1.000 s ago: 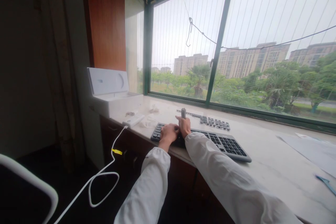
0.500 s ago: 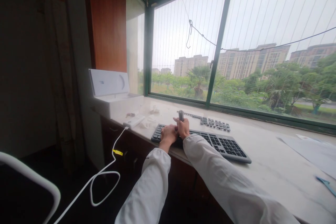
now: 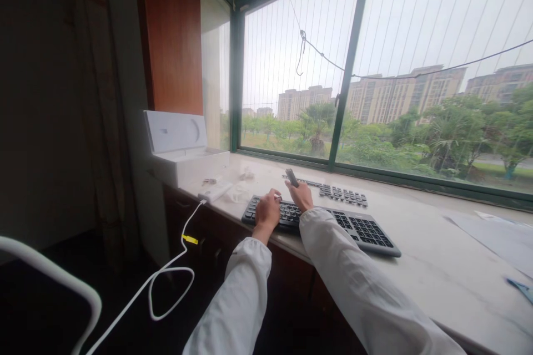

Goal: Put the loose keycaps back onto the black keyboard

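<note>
A dark grey keyboard (image 3: 362,231) lies near the counter's front edge, many of its keycaps removed on the right part. My left hand (image 3: 267,209) is closed over its left end, the fingertips pinched around something small and pale that I cannot make out. To the right, my right hand (image 3: 301,196) grips a short dark brush (image 3: 292,178), its greyish end tilted up and to the left above the keys. Behind the keyboard, loose black keycaps (image 3: 343,196) are laid out in rows, partly hidden by the right hand.
An open white box (image 3: 189,167) stands at the counter's left end. Before it, a white power strip (image 3: 215,193) trails a white cable (image 3: 170,262) over the edge. Crumpled pale tissue (image 3: 238,194) lies beside it. Papers (image 3: 493,237) and a blue tool (image 3: 520,288) are at right.
My hands have drawn apart. The right hand has moved right, with the brush now tilted left instead of upright, and more keys show between the hands.
</note>
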`<action>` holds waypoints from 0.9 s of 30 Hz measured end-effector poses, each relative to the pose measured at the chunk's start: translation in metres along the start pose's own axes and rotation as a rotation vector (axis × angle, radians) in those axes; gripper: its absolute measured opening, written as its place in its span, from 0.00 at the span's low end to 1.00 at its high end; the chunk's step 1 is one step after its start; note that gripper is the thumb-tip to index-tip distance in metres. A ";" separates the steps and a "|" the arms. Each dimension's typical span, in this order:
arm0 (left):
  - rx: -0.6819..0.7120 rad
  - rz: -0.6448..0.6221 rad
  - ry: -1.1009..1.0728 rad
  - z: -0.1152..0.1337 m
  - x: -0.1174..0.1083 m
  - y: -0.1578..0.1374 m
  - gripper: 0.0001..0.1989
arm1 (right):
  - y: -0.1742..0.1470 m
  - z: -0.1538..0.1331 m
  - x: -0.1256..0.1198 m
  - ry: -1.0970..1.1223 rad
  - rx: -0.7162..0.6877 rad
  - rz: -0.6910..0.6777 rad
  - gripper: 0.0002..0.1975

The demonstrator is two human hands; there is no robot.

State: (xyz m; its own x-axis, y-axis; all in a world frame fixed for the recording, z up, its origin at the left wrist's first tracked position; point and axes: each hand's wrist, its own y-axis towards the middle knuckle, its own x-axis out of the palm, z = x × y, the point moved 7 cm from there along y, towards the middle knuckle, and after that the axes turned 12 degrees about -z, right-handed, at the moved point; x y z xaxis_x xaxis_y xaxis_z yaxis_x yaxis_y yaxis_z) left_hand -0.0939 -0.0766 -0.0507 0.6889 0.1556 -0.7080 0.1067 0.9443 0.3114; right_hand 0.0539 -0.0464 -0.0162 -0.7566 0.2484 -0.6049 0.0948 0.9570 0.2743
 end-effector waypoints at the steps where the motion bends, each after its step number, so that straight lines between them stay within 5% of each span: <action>1: 0.006 0.013 0.005 0.001 -0.001 0.000 0.09 | -0.001 -0.003 0.001 -0.073 -0.017 -0.024 0.20; 10: -0.003 0.080 -0.010 0.000 -0.006 -0.002 0.07 | -0.013 -0.012 0.013 -0.488 -0.079 -0.138 0.18; 19: 0.017 0.182 -0.132 -0.003 -0.017 -0.007 0.05 | -0.007 -0.014 0.020 -0.312 -0.209 -0.274 0.16; 27: 0.061 0.144 -0.171 -0.004 -0.013 -0.004 0.07 | 0.000 -0.010 0.020 -0.251 -0.234 -0.261 0.20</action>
State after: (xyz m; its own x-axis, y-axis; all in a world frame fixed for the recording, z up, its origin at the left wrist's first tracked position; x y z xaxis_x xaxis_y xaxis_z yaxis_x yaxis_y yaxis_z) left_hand -0.1058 -0.0812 -0.0452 0.8110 0.2315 -0.5373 0.0376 0.8958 0.4428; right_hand 0.0322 -0.0434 -0.0204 -0.5519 0.0586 -0.8318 -0.2503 0.9399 0.2323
